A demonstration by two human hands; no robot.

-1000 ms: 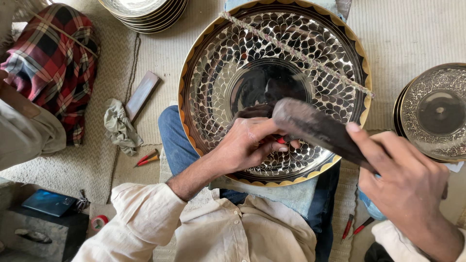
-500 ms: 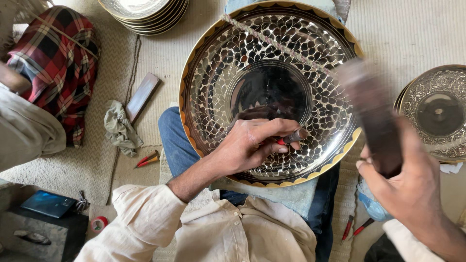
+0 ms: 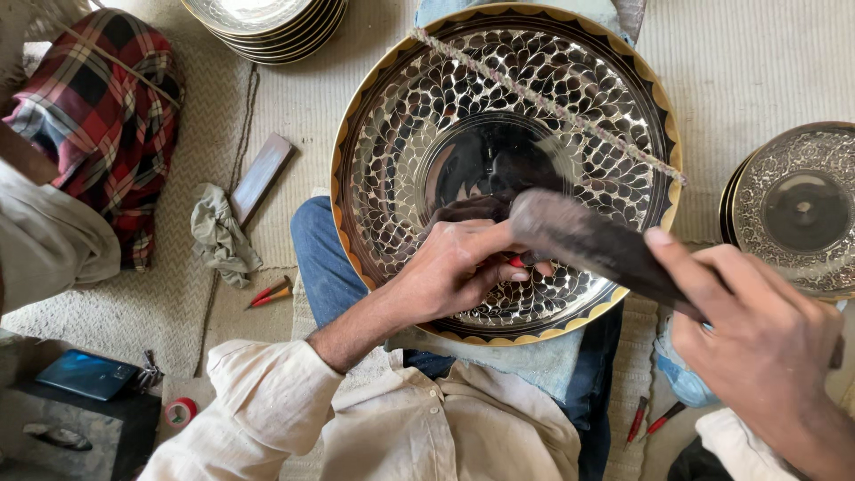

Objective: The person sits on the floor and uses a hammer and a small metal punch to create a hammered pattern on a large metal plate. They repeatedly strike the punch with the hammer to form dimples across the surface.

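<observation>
Underneath — pale woven mat (image 3: 757,71), seemingly.

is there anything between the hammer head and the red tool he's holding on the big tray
Nothing visible. The hammer in the right hand has its head right at the left hand, which pinches the red tool on the tray.

Tray (image 3: 623,116) on lap, plate stack (image 3: 788,205) right (cloth (image 3: 218,236) left)
</observation>
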